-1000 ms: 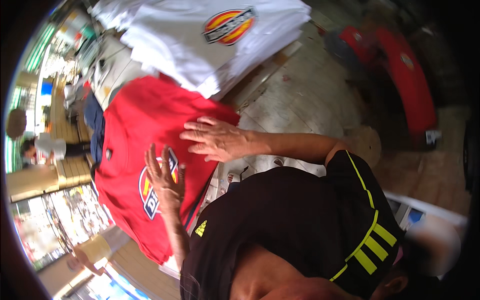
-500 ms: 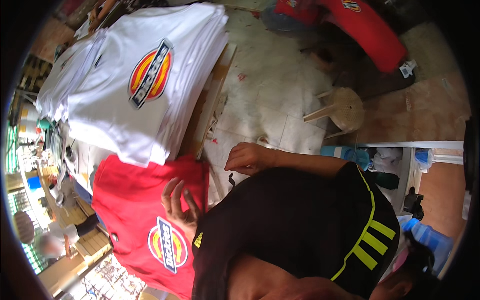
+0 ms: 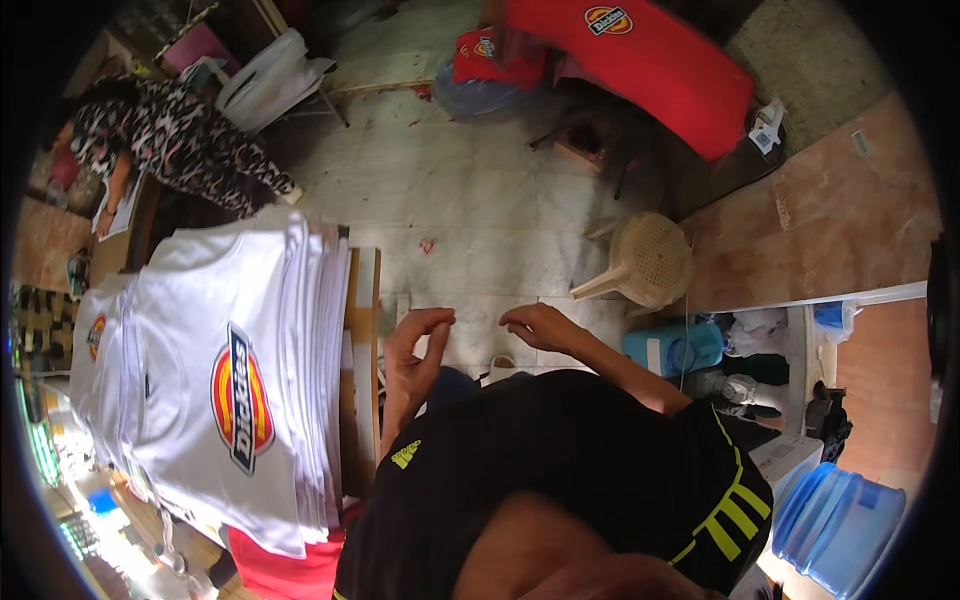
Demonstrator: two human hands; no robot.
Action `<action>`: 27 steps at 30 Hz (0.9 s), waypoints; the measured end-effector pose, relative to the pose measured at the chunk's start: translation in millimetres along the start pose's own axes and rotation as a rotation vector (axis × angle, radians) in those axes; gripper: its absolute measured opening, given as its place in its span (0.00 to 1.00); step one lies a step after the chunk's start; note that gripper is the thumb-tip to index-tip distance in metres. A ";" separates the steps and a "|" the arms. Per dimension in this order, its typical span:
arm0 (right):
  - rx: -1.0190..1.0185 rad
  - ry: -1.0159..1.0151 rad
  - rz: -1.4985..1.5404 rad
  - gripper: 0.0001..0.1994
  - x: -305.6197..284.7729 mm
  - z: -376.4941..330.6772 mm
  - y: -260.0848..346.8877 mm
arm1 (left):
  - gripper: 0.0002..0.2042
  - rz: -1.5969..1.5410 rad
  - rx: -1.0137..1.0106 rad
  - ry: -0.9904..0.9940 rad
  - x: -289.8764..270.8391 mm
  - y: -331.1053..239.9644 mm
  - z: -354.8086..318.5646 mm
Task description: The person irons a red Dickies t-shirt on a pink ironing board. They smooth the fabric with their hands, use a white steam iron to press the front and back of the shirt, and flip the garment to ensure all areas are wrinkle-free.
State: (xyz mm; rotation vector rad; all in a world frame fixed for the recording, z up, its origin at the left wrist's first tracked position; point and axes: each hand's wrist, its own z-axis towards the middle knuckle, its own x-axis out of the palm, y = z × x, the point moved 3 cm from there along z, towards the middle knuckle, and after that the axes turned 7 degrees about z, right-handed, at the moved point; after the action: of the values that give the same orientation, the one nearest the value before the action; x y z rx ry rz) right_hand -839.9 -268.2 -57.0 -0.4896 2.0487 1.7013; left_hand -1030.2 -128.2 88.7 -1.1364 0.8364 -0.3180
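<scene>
1. My left hand (image 3: 415,350) is loosely curled, a gap between thumb and fingers, holding nothing I can see; it hangs just right of the white shirt stack (image 3: 200,300), apart from the cloth.
2. My right hand (image 3: 540,327), fingers half bent and seemingly empty, hangs farther right of the stack, above the floor (image 3: 480,230).
3. Half a second ago my left hand was over the red shirts (image 3: 290,565); now it has come away, leaving both hands off the garments. The red shirts show only partly, at the stack's near end.
4. The stack rests on a table (image 3: 362,335) whose straight, wooden-looking edge juts out at its right. The cloth looks thin and soft, its many layers rippling along that side; the oval emblem (image 3: 242,400) lies smooth and flat.
5. Well right of the stack stands a beige stool (image 3: 650,262), hard plastic by its look, its round seat perforated.
</scene>
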 end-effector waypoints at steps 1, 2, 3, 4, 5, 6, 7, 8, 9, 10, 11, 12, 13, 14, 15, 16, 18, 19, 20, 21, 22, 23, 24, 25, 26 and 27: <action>0.103 0.010 -0.022 0.13 -4.0 0.1 -15.5 | 0.07 -0.018 0.022 0.060 6.8 4.1 19.2; 0.204 0.022 -0.041 0.14 -7.4 0.8 -30.4 | 0.07 -0.027 0.028 0.098 10.7 7.8 36.9; 0.279 0.064 -0.072 0.15 -9.2 0.3 -47.6 | 0.07 -0.043 0.039 0.138 14.9 13.3 54.9; 0.348 0.112 -0.095 0.15 -8.5 0.1 -66.6 | 0.07 -0.049 0.044 0.176 16.8 17.3 72.6; 0.428 0.164 -0.118 0.16 -9.7 -3.3 -88.0 | 0.07 -0.030 0.070 0.177 18.2 23.1 91.9; 0.449 0.211 -0.104 0.17 -10.6 -10.0 -108.0 | 0.07 -0.038 0.060 0.196 17.3 27.4 111.5; 0.518 0.248 -0.062 0.17 -19.0 -10.3 -119.1 | 0.07 -0.089 0.030 0.205 16.8 30.4 134.1; 0.586 0.284 -0.019 0.17 -26.9 -11.0 -129.9 | 0.08 -0.140 -0.001 0.214 16.7 34.4 155.3; 0.567 0.217 0.000 0.17 -40.6 -15.4 -148.4 | 0.08 -0.101 0.080 0.172 20.0 54.5 178.2; 0.558 0.145 0.021 0.17 -47.7 -29.2 -172.6 | 0.08 -0.094 0.080 0.162 22.3 54.9 203.5; 0.535 0.079 0.043 0.17 -59.6 -36.7 -187.4 | 0.08 -0.120 0.064 0.145 25.6 59.4 227.0; 0.537 -0.022 -0.008 0.16 -73.7 -37.5 -191.8 | 0.08 -0.131 0.047 0.132 28.4 64.7 249.1; 0.542 -0.125 -0.060 0.15 -88.5 -39.2 -196.7 | 0.08 -0.173 0.045 0.135 35.0 68.5 270.0; 0.536 -0.215 -0.110 0.15 -103.3 -31.8 -199.6 | 0.08 -0.206 0.033 0.126 37.9 75.0 289.0; 0.630 -0.354 0.006 0.12 -119.8 -26.7 -207.3 | 0.08 -0.240 0.022 0.119 43.0 81.0 308.7; 0.658 -0.477 0.039 0.12 -137.6 -21.4 -203.9 | 0.08 -0.233 0.048 0.150 55.7 84.7 331.1; 0.706 -0.707 0.112 0.10 -185.7 -5.7 -189.3 | 0.08 -0.206 0.089 0.203 80.6 88.2 376.6; 0.661 -0.818 0.061 0.10 -207.2 -3.4 -196.7 | 0.08 -0.189 0.116 0.238 97.4 84.9 401.1; 0.617 -0.925 0.006 0.10 -231.0 -4.7 -204.1 | 0.08 -0.172 0.143 0.273 116.9 80.3 425.0; 0.575 -1.031 -0.052 0.09 -253.7 -4.4 -212.6 | 0.09 -0.156 0.170 0.309 137.2 76.8 449.6; 0.537 -1.090 -0.083 0.09 -280.4 4.1 -215.0 | 0.09 -0.130 0.200 0.329 155.1 72.7 474.3; 0.497 -1.144 -0.114 0.08 -315.0 17.1 -207.6 | 0.09 -0.101 0.228 0.346 172.5 67.2 498.9; 0.461 -1.204 -0.150 0.08 -344.3 27.7 -205.5 | 0.09 -0.077 0.261 0.367 192.2 60.7 523.2; 0.371 -1.279 -0.180 0.08 -374.7 36.9 -213.3 | 0.09 -0.064 0.341 0.354 217.0 53.9 551.7; 0.279 -1.351 -0.213 0.08 -405.9 45.9 -221.5 | 0.09 -0.052 0.421 0.340 243.7 49.6 578.9; 0.291 -1.341 -0.209 0.09 -439.1 60.7 -222.9 | 0.09 -0.018 0.475 0.338 259.8 50.0 598.0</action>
State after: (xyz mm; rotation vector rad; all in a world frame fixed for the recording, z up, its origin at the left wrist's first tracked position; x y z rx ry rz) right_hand -345.6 -251.1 -16.6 0.4470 1.1120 1.0251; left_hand -432.9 132.2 33.9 -0.6524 0.9803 -0.6978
